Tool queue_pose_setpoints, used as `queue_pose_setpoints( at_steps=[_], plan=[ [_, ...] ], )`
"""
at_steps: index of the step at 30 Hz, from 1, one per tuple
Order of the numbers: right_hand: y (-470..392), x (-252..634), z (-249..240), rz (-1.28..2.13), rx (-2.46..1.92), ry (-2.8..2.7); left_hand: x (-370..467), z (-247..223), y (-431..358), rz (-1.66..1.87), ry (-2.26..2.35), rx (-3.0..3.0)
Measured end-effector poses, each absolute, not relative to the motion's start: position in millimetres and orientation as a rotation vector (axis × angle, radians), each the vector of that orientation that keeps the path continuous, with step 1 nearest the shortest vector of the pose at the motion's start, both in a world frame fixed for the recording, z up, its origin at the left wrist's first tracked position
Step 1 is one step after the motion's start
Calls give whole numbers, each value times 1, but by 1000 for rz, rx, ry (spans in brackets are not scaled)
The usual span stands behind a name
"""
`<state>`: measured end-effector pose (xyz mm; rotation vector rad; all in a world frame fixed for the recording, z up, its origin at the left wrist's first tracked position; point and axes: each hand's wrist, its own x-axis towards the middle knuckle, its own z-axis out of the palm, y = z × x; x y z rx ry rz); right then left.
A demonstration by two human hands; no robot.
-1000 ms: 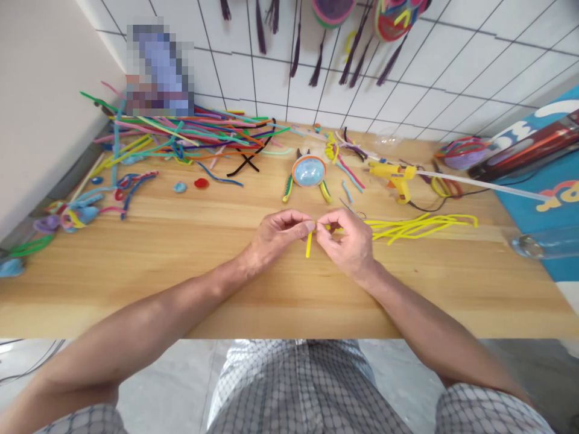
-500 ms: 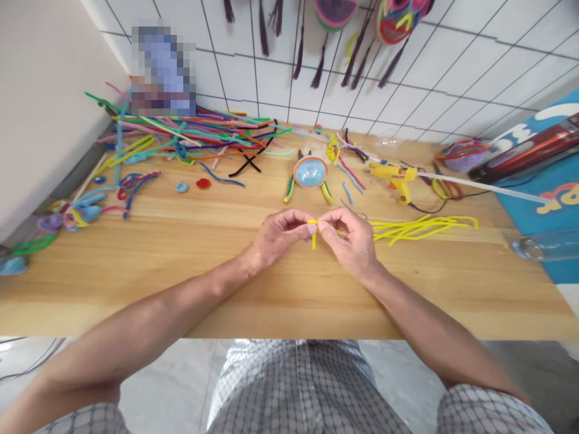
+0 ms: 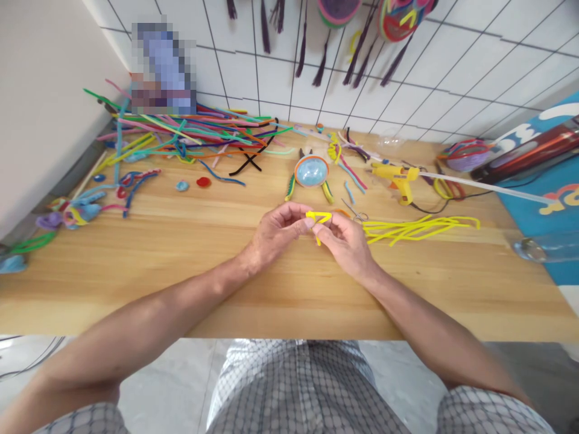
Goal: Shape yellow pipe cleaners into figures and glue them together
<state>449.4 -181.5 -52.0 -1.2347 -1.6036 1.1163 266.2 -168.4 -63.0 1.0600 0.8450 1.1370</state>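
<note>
A yellow pipe cleaner (image 3: 320,216) is bent into a small loop between my two hands, above the near middle of the table. My left hand (image 3: 286,228) pinches its left end between thumb and index finger. From the other side, my right hand (image 3: 346,241) pinches the loop's right part, and a short tail hangs below the fingertips. Just beyond my hands sit the pliers (image 3: 327,191) with yellow-green handles, partly covered by a clear blue oval piece (image 3: 312,171) rimmed in orange. Beside my right hand lie several straight yellow pipe cleaners (image 3: 420,229) and small scissors (image 3: 359,216).
A heap of coloured pipe cleaners (image 3: 199,132) spreads over the back left. The yellow glue gun (image 3: 398,178), with a long clear stick, rests at the right. Twisted blue and pink pieces (image 3: 84,208) lie far left. Tasselled ornaments (image 3: 402,24) hang on the tiled wall.
The yellow pipe cleaner, folded small between my fingertips before, now shows an open triangular loop. My right hand has shifted slightly left and down, uncovering the scissors.
</note>
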Motion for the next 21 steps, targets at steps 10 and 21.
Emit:
queue_pose_setpoints(
  at_steps=[10,21],
  plan=[
    [-182,448,-51,1164,-1186,-1627,266,-60,-169,1199,923,1050],
    [-181,449,-50,1101,-1212,-1684,265,-59,-168,1113,955,1025]
  ],
)
